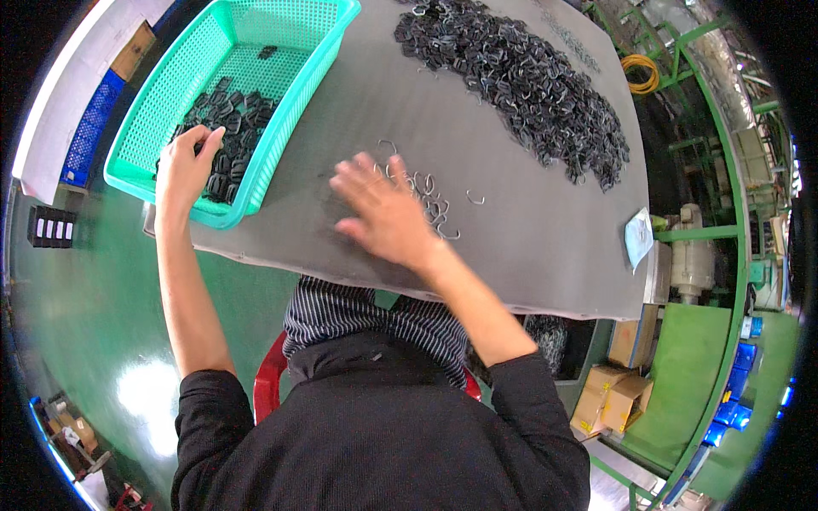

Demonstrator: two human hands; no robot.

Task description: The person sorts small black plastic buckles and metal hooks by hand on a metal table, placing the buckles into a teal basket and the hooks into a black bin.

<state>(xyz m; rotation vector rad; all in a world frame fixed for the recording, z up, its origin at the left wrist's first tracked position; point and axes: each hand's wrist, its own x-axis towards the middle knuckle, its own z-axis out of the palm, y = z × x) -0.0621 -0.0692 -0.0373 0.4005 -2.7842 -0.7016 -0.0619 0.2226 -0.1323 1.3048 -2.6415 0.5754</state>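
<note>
My left hand [186,162] is over the near left part of a green plastic basket [294,128], its fingers curled in toward the thumb; what they hold, if anything, is hidden. Beneath it many small black clips [226,157] lie heaped on the basket floor. My right hand [385,209] is low over the table, palm down with fingers spread and slightly blurred, and nothing shows in it. Bent wire hooks [434,204] lie loosely beside and partly behind its fingers. One wire hook [475,198] lies apart, farther right.
A large pile of black clips mixed with wire pieces [520,77] covers the far right of the grey table [341,255]. A pale blue packet [638,238] sits at the right edge. Green metal framing [740,255] and cardboard boxes [609,399] stand beyond.
</note>
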